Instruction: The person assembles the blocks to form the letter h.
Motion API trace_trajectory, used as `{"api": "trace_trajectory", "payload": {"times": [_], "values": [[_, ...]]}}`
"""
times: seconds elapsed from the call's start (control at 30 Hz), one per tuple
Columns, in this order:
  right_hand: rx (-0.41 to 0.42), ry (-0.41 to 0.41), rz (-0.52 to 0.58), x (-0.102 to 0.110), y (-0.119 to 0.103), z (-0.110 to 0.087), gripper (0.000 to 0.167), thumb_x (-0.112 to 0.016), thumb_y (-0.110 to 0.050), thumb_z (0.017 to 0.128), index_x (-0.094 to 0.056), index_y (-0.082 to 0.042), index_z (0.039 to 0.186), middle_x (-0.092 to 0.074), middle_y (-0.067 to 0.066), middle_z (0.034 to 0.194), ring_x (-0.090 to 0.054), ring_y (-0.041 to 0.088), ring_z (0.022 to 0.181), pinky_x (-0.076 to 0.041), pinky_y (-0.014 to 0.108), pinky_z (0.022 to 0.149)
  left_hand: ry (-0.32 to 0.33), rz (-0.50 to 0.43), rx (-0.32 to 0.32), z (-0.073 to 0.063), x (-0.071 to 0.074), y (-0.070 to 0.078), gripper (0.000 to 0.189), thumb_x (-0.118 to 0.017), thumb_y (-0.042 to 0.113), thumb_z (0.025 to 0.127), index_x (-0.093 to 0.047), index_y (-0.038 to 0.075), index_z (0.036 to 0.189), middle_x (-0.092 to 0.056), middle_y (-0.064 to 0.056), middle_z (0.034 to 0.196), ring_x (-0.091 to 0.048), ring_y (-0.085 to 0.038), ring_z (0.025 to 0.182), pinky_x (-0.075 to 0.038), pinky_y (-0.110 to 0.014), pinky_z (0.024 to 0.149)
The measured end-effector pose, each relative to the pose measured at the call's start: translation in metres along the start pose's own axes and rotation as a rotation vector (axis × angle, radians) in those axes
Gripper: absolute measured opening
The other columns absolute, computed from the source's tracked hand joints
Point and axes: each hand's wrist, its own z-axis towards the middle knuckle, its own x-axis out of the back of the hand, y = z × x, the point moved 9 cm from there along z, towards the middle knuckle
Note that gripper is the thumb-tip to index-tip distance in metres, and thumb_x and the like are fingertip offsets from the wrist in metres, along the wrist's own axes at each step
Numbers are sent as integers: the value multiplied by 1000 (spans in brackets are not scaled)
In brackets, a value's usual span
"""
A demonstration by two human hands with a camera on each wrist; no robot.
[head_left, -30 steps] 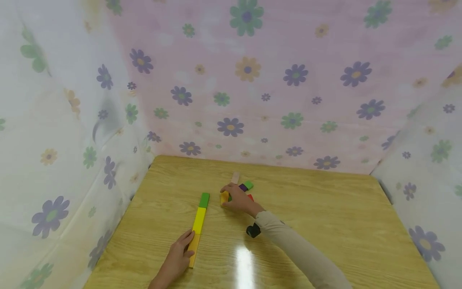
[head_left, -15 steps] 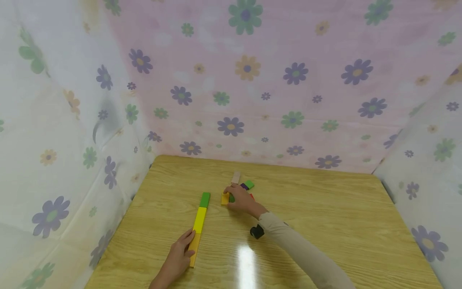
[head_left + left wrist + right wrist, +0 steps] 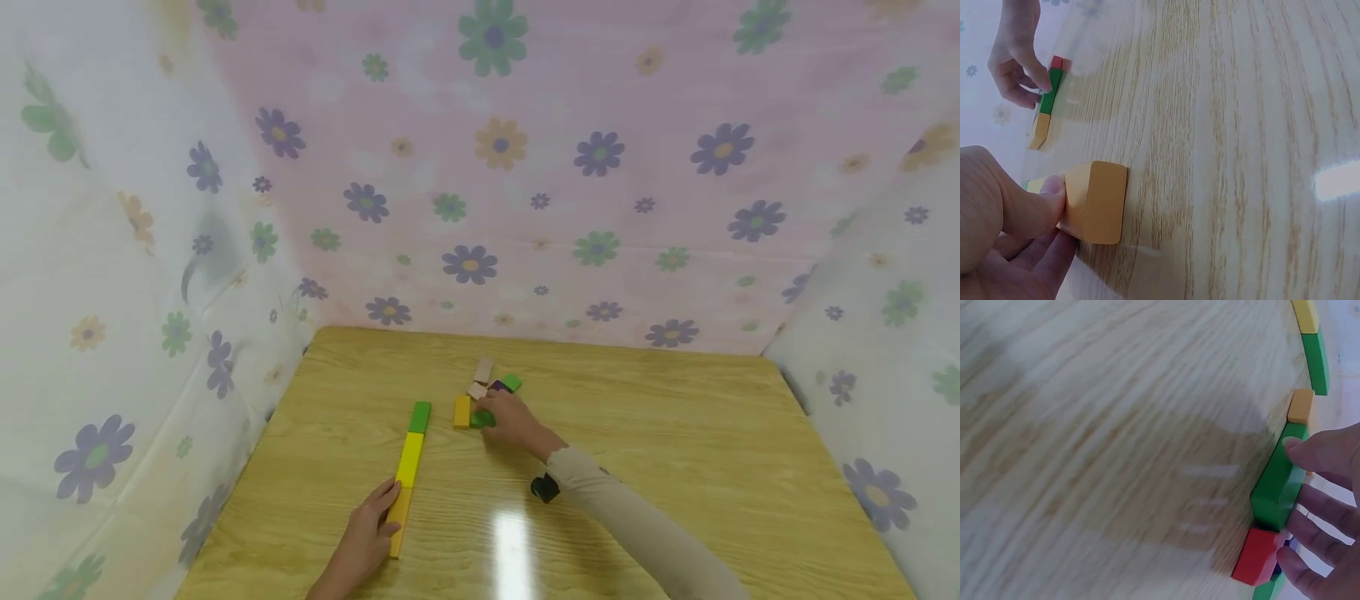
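Observation:
A straight row on the table joins an orange block (image 3: 401,525), a yellow block (image 3: 409,460) and a green block (image 3: 421,417). My left hand (image 3: 358,533) pinches the orange block at the near end, thumb on one side and fingers on the other. Over a small cluster farther back, my right hand (image 3: 519,427) has its thumb and fingers around a dark green block (image 3: 1282,478), which lies on the table. A second orange block (image 3: 462,412) sits against that block's left end. At its other end lies a red block (image 3: 1257,556), hidden in the head view.
Behind the right fingers lie two pale wood blocks (image 3: 483,369), a dark purple block (image 3: 498,386) and a light green block (image 3: 512,382). A black object (image 3: 545,488) shows below the right sleeve. Flowered cloth walls (image 3: 525,208) enclose the wooden table (image 3: 675,467).
My right hand has shifted right, off the second orange block and onto the dark green one, uncovering a pale block. The left hand keeps its hold on the row.

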Motion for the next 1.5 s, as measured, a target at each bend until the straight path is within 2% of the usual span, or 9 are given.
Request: {"api": "trace_trajectory", "payload": {"times": [0.17, 0.33, 0.47, 0.57, 0.67, 0.83, 1.07, 1.23, 1.5], "values": [[-7, -11, -61, -3, 2, -8, 26, -72, -15, 83, -65, -10, 107, -58, 4, 100, -55, 16, 85, -49, 35, 72, 0, 2, 10, -2, -2, -2, 57, -63, -10, 83, -43, -9, 137, -37, -27, 142, -40, -45, 126, -43, -48, 95], [9, -48, -44, -3, -3, -18, 34, -69, -16, 86, -60, -9, 119, -56, 8, 114, -58, 18, 88, -52, 36, 76, 4, -9, 7, -1, -1, 0, 57, -63, -11, 82, -43, -10, 136, -37, -28, 142, -40, -45, 126, -44, -49, 94], [11, -145, 48, -9, -9, -28, 39, -68, -21, 89, -57, -8, 124, -52, 11, 127, -58, 22, 102, -51, 35, 84, 10, -12, 12, -1, 1, 2, 57, -63, -13, 82, -44, -10, 135, -37, -27, 142, -40, -45, 126, -44, -49, 94], [-18, -199, 136, -11, -9, -33, 48, -72, -22, 85, -55, -7, 127, -45, 15, 137, -51, 26, 115, -49, 38, 88, 3, -14, 20, 0, 0, 2, 57, -63, -13, 82, -43, -10, 135, -37, -28, 142, -39, -45, 126, -44, -49, 95], [-31, -216, 167, -14, -7, -35, 53, -75, -20, 81, -54, -9, 129, -42, 13, 139, -49, 23, 115, -48, 34, 86, -3, -11, 37, 1, 0, 0, 57, -62, -12, 83, -43, -9, 136, -37, -28, 143, -39, -45, 126, -43, -51, 95], [-24, -184, 226, -15, -3, -38, 48, -74, -14, 81, -56, -9, 125, -49, 6, 127, -49, 14, 98, -47, 25, 79, -9, -6, 50, 2, -1, -2, 57, -63, -11, 83, -43, -9, 136, -37, -28, 142, -39, -45, 126, -42, -52, 95], [-12, -122, 317, -10, -2, -36, 44, -77, -13, 78, -58, -6, 117, -55, 2, 112, -50, 13, 89, -47, 23, 73, -9, -5, 67, 2, 0, -2, 58, -64, -10, 82, -44, -8, 136, -37, -26, 143, -39, -45, 127, -42, -52, 96], [-15, -104, 374, -6, -3, -34, 44, -78, -12, 77, -58, -4, 116, -56, 2, 104, -51, 15, 82, -48, 22, 67, -8, -4, 56, 3, -2, -2, 58, -64, -10, 82, -44, -7, 137, -37, -25, 143, -39, -44, 127, -42, -51, 96], [-22, -93, 424, 7, -8, -27, 49, -75, -8, 80, -55, 0, 124, -56, 7, 111, -55, 18, 78, -50, 22, 64, 3, 6, 67, 3, -2, -3, 58, -64, -11, 82, -44, -6, 137, -38, -24, 143, -40, -43, 127, -42, -50, 96]]}}
